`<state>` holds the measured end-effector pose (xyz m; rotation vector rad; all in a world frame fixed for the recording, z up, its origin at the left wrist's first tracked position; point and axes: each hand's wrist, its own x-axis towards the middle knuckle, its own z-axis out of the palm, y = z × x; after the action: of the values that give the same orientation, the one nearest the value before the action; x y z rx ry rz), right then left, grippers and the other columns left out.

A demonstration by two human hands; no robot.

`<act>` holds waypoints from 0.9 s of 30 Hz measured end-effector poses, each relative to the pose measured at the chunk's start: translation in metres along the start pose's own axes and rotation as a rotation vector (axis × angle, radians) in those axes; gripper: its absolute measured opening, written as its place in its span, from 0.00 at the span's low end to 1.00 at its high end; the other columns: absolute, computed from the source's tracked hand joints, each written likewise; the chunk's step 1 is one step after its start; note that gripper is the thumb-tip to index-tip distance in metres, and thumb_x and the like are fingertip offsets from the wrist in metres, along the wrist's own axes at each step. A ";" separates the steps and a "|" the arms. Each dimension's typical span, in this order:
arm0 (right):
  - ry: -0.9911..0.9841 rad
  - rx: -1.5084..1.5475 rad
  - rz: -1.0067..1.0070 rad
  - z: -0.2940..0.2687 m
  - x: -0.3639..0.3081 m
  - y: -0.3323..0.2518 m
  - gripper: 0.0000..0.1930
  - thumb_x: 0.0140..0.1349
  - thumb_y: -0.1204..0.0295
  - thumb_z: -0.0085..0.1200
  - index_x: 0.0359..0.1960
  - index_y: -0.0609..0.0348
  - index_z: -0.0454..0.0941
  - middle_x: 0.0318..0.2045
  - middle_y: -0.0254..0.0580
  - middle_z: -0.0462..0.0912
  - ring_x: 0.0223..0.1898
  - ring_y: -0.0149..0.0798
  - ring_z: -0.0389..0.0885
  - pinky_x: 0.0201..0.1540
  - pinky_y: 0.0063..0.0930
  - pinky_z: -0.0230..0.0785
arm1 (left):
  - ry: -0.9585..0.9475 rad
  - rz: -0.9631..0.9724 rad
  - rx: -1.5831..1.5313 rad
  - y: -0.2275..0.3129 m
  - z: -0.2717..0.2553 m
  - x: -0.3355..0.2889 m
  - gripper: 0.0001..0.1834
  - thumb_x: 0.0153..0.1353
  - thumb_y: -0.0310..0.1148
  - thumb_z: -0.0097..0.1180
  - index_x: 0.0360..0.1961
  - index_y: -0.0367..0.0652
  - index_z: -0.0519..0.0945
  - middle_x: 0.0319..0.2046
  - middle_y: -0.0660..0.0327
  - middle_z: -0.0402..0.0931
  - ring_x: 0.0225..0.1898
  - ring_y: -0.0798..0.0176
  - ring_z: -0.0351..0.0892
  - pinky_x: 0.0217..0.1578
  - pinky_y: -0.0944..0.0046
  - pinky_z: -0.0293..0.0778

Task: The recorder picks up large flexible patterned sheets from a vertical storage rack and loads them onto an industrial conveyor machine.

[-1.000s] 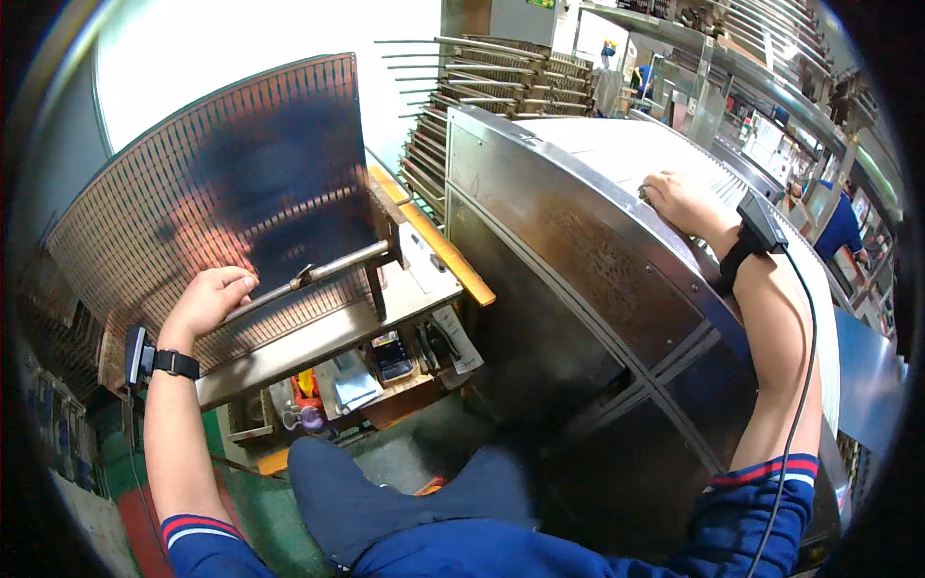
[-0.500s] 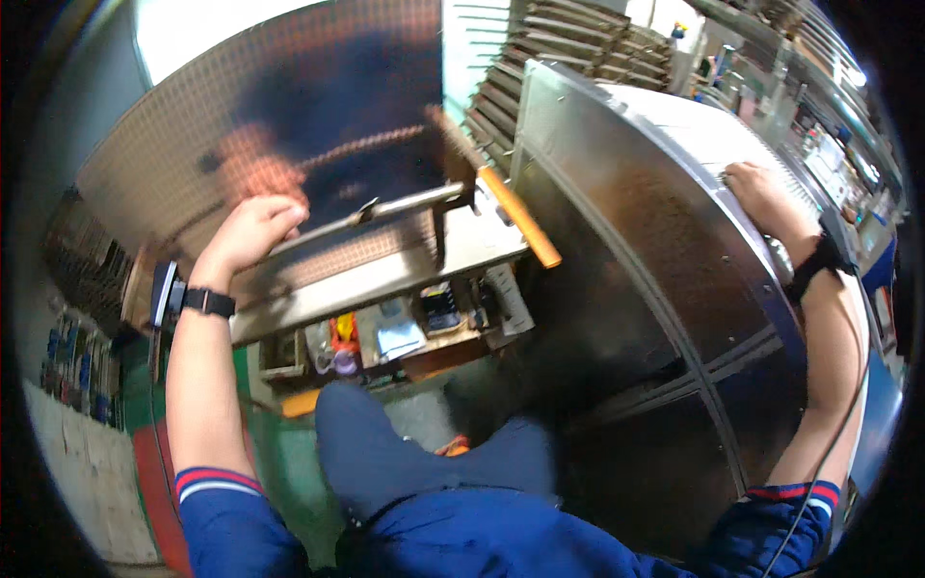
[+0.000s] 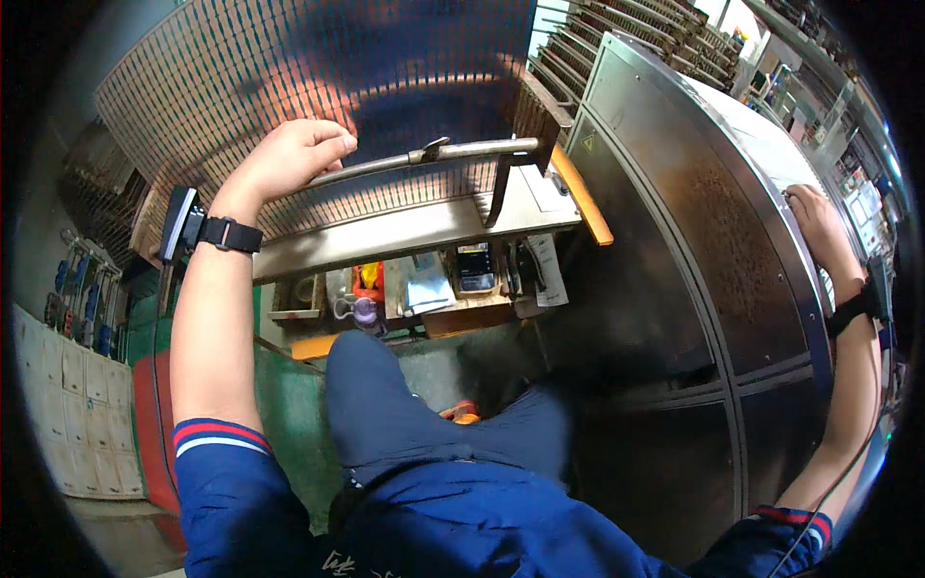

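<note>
My left hand (image 3: 289, 162) is closed round the left end of a metal bar (image 3: 482, 147), which carries a small clamp-like fitting near its middle. Behind the bar stands a large shiny sheet (image 3: 183, 125) with a fine grid pattern, reflecting the hand. Far to the right, my right hand (image 3: 821, 223) rests at the upper edge of a tall metal cabinet (image 3: 665, 183). Its fingers are curled over that edge; whether anything small lies under them is hidden. Both wrists wear black straps, and a dark device (image 3: 178, 223) sits beside the left one.
Below the bar, a pale bench (image 3: 347, 243) has a shelf holding a phone (image 3: 475, 268), a purple bottle (image 3: 364, 310) and an orange bag (image 3: 368, 279). A yellow-orange bar (image 3: 583, 197) juts toward the cabinet. Racks (image 3: 617, 48) stand behind; white lockers (image 3: 72, 414) are at left.
The view has shifted, so the bench, sheet and cabinet appear farther right, and the blur has cleared. My left hand stays on the bar and my right hand at the cabinet's edge.
</note>
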<state>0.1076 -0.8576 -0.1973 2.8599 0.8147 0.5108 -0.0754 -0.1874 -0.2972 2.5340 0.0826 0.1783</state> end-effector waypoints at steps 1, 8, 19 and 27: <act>0.023 -0.005 -0.015 0.001 0.000 0.002 0.15 0.72 0.68 0.45 0.50 0.68 0.78 0.47 0.59 0.81 0.54 0.58 0.78 0.59 0.42 0.68 | -0.004 0.002 -0.001 0.000 0.000 -0.001 0.18 0.71 0.42 0.56 0.44 0.36 0.84 0.30 0.65 0.81 0.35 0.72 0.78 0.39 0.67 0.75; 0.034 -0.016 -0.025 0.001 -0.001 0.005 0.16 0.72 0.67 0.46 0.51 0.68 0.78 0.49 0.59 0.81 0.54 0.59 0.78 0.59 0.42 0.68 | 0.039 -0.006 -0.014 0.007 0.001 -0.002 0.19 0.71 0.43 0.57 0.46 0.35 0.84 0.33 0.64 0.82 0.36 0.71 0.80 0.41 0.66 0.76; 0.021 -0.022 -0.011 -0.001 0.000 -0.002 0.17 0.73 0.66 0.45 0.50 0.69 0.78 0.48 0.61 0.81 0.54 0.59 0.78 0.59 0.43 0.68 | 0.067 0.035 -0.053 0.001 0.003 -0.001 0.19 0.69 0.44 0.58 0.47 0.37 0.84 0.32 0.62 0.84 0.35 0.68 0.83 0.41 0.65 0.78; -0.006 -0.021 0.003 -0.001 0.000 -0.004 0.17 0.73 0.66 0.44 0.50 0.69 0.77 0.48 0.61 0.81 0.53 0.59 0.78 0.59 0.43 0.68 | 0.018 0.000 -0.008 0.010 0.000 -0.003 0.18 0.72 0.39 0.56 0.52 0.34 0.82 0.34 0.63 0.83 0.37 0.70 0.80 0.43 0.66 0.77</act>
<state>0.1050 -0.8540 -0.1971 2.8422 0.7998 0.5079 -0.0781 -0.1956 -0.2918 2.5246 0.0883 0.2009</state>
